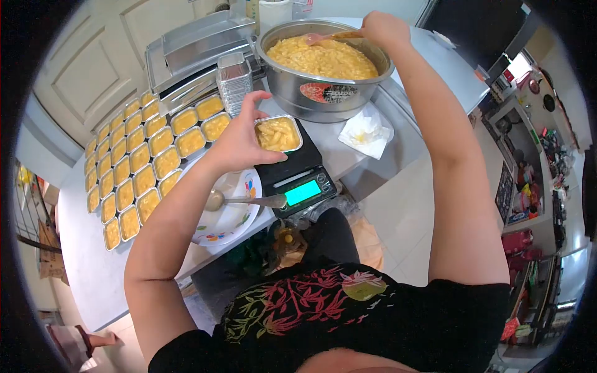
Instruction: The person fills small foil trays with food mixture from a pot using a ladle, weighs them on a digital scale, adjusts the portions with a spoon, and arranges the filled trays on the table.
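Note:
My left hand (241, 138) has its thumb and fingers around a small foil cup (278, 134) filled with chunky yellow mixture. The cup rests on or just over a black digital kitchen scale (292, 168) with a lit green-blue display, its digits unreadable. Over the rim of a large metal pot (317, 99), my right hand (387, 31) is closed on the handle of a wooden spoon (345, 35). The spoon's pinkish head lies on the yellow mixture (320, 57) in the pot.
Rows of filled foil cups (144, 179) cover the table's left side. Stacked foil cups (234, 84) stand beside metal trays (199, 43). A metal spoon (249, 201) lies across a patterned white bowl (227, 233). Crumpled tissue (367, 133) sits right of the scale.

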The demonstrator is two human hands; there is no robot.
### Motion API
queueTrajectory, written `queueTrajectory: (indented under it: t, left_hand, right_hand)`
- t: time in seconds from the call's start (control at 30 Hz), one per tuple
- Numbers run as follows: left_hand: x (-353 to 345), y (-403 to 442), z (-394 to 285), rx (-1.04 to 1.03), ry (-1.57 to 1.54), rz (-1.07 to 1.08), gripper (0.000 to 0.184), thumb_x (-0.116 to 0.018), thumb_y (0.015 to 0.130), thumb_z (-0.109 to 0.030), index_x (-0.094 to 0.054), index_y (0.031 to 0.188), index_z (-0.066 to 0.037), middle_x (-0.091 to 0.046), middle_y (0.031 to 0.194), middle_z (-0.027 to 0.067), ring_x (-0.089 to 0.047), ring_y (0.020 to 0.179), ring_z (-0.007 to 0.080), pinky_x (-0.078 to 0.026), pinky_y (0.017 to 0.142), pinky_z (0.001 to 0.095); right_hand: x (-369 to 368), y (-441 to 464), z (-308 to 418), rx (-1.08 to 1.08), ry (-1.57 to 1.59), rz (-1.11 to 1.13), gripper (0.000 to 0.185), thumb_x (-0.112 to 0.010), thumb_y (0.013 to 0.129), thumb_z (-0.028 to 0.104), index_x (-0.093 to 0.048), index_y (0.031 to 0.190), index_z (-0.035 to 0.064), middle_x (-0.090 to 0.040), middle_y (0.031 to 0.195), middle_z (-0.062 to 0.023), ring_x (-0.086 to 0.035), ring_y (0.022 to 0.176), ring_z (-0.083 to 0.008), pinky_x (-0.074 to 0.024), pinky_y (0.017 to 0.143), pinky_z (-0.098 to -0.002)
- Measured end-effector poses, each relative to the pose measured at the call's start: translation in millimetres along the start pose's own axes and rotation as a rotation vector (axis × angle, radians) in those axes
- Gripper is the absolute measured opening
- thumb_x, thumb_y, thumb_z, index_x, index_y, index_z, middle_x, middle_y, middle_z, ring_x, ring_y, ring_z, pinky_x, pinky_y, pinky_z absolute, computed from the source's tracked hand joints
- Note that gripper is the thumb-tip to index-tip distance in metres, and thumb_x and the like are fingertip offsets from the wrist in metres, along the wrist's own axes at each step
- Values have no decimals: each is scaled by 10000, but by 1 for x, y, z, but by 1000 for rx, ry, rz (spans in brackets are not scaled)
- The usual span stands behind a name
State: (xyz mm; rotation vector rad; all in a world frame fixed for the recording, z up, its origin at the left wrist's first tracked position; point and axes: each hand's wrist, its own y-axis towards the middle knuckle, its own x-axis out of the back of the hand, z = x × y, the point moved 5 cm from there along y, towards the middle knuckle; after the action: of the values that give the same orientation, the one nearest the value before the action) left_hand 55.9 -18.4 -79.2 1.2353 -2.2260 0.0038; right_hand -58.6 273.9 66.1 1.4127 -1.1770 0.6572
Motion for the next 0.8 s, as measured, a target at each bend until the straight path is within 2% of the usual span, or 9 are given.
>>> queueTrajectory:
  t: [0.13, 0.23, 0.33, 0.43, 0.53, 0.63, 0.7, 0.8]
  left_hand:
    - [5, -4, 1, 11, 21, -16, 988, -840, 543, -167, -229, 1318, -119, -548, 1025, 184, -574, 938, 288, -460, 845, 364]
    - [8, -6, -3, 43, 28, -16, 987, -840, 542, -164, -233, 1319, -129, -547, 1035, 180, -575, 936, 282, -464, 836, 361]
    - [10, -8, -1, 75, 35, -11, 981, -834, 553, -147, -226, 1322, -142, -550, 1056, 173, -571, 955, 265, -460, 847, 354]
    - [10, -8, -2, 103, 62, 12, 977, -824, 575, -112, -205, 1330, -155, -555, 1084, 164, -563, 988, 237, -446, 882, 343]
    - [8, -7, 1, 92, 60, 17, 981, -824, 574, -102, -203, 1331, -154, -553, 1070, 161, -564, 977, 233, -450, 873, 338]
    - [5, -5, 3, 70, 31, 11, 978, -827, 565, -116, -212, 1325, -142, -550, 1043, 161, -570, 954, 248, -460, 847, 341]
    - [3, -5, 5, 55, -1, -9, 971, -833, 552, -160, -233, 1315, -120, -546, 1012, 171, -581, 926, 286, -471, 814, 362]
    - [1, -5, 6, 33, -23, -5, 973, -831, 555, -158, -229, 1318, -124, -551, 1010, 171, -584, 922, 285, -473, 810, 362]
  right_hand:
    - [-19, 12, -6, -26, 133, 108, 350, -663, 770, 419, -704, 972, 137, -692, 958, -68, -658, 905, -253, -520, 759, -377]
    - [-51, 32, -26, 69, 211, 155, 325, -657, 765, 412, -711, 916, 129, -691, 819, -81, -639, 715, -190, -504, 644, -344]
    - [-61, 24, -43, 28, 444, 307, 346, -660, 762, 430, -714, 895, 114, -688, 776, -65, -614, 658, -168, -487, 586, -323]
    - [-35, 8, -46, 39, 443, 283, 316, -654, 761, 432, -720, 888, 150, -690, 781, -39, -627, 678, -152, -484, 604, -319]
    - [4, -11, -37, -6, 242, 155, 327, -670, 702, 430, -720, 934, 204, -694, 882, -16, -660, 796, -184, -510, 761, -370]
    - [17, -17, -15, -3, 123, 68, 281, -664, 697, 391, -720, 927, 240, -694, 903, -5, -657, 845, -189, -510, 758, -359]
    - [10, -18, -4, 30, 142, 73, 275, -659, 704, 387, -718, 933, 247, -693, 923, -10, -653, 874, -198, -510, 762, -357]
    - [-3, -16, -3, 37, 218, 130, 287, -659, 712, 407, -719, 937, 239, -693, 911, -16, -653, 873, -195, -510, 758, -355]
